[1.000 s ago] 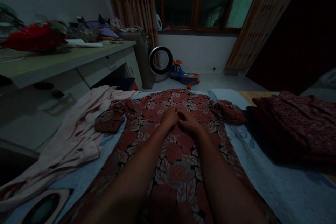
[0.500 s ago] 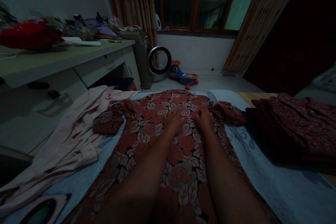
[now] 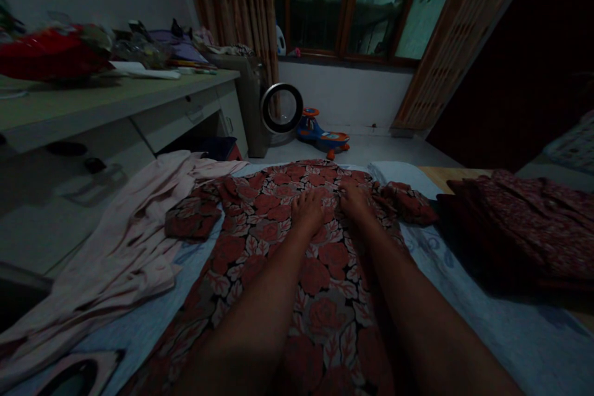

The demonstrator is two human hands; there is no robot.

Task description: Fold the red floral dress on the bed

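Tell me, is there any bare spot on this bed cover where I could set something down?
Yes: the pale sheet lies bare at the near right, between the floral dress and the dark red clothes pile. A narrower strip shows near left, between the dress and the pink garment. The middle is crowded: the left hand and right hand press flat on the dress.

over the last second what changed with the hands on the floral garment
Both hands slid apart and farther up the floral garment: left hand, right hand, palms flat, gripping nothing. The garment, pink cloth and dark folded pile stayed put.
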